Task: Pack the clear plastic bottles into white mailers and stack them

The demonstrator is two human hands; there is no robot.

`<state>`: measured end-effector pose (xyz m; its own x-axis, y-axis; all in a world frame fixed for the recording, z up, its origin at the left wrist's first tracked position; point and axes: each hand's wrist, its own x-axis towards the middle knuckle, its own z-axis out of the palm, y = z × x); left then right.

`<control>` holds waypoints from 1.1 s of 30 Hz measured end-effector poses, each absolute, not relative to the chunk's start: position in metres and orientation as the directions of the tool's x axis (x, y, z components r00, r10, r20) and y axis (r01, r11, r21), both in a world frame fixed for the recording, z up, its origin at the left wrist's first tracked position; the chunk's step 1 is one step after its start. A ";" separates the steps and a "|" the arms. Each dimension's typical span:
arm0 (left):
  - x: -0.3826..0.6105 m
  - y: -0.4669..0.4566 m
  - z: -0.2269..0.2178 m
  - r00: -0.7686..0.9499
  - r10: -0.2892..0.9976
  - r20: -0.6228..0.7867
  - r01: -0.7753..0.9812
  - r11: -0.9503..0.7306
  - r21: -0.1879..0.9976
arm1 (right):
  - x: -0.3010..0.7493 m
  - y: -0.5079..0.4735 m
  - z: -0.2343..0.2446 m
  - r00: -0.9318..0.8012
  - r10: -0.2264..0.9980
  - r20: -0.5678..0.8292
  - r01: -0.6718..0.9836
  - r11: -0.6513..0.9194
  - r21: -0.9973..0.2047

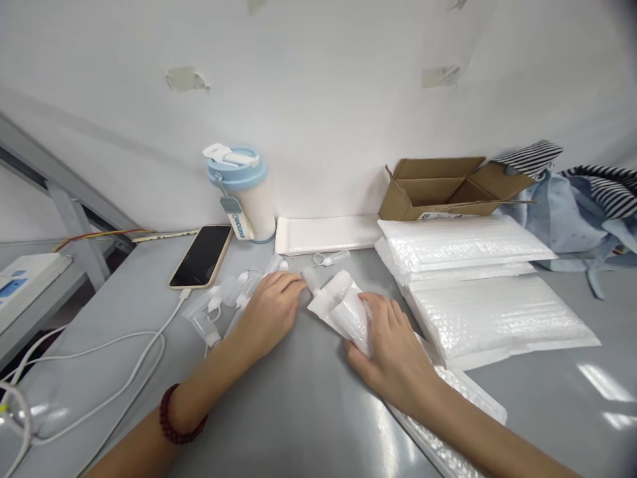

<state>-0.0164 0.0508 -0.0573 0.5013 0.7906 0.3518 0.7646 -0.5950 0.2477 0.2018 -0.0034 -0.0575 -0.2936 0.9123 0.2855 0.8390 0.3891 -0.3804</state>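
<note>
My left hand (273, 305) is closed, its fingertips pinching a small clear plastic bottle (311, 281), slightly blurred. The bottle's end is close to the mouth of a white bubble mailer (351, 312). My right hand (391, 345) grips that mailer from the right, thumb below and fingers on top. Several small squeeze bottles (202, 322) with white caps lie beside and partly behind my left hand. One more bottle (336, 257) lies apart, beyond the mailer.
Stacked bubble mailers (497, 312) lie on the right, with an open cardboard box (432, 189) behind. A flat white mailer (328, 234) lies along the wall. To the left are a lidded cup (256, 206), a phone (202, 257) and a white cable (144, 355). Blue fabric (572, 206) sits far right.
</note>
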 end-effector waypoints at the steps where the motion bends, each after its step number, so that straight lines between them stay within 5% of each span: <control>1: -0.015 0.049 -0.056 0.483 0.793 0.370 0.759 -0.590 0.274 | 0.202 -0.003 -0.057 -0.291 0.915 0.278 0.840 0.383 -0.383; 5: -0.009 0.044 -0.049 0.410 0.797 0.443 0.760 -0.567 0.316 | 0.201 -0.004 -0.055 -0.282 0.927 0.247 0.843 0.362 -0.397; 12: -0.009 0.046 -0.054 0.537 0.776 0.331 0.751 -0.618 0.233 | 0.204 -0.004 -0.053 -0.279 0.921 0.271 0.826 0.374 -0.421; 15: -0.010 0.046 -0.051 0.435 0.820 0.372 0.742 -0.561 0.368 | 0.205 -0.003 -0.053 -0.279 0.923 0.264 0.839 0.368 -0.401; 20: -0.013 0.047 -0.037 0.047 0.954 0.294 0.737 -0.232 0.635 | 0.205 -0.004 -0.052 -0.280 0.927 0.248 0.839 0.362 -0.406; 26: -0.022 0.055 -0.038 0.335 0.890 0.310 0.735 -0.453 0.505 | 0.206 -0.004 -0.053 -0.289 0.927 0.239 0.832 0.367 -0.416; 33: -0.026 0.058 -0.049 0.452 0.835 0.312 0.749 -0.546 0.375 | 0.207 -0.004 -0.052 -0.302 0.925 0.229 0.823 0.374 -0.427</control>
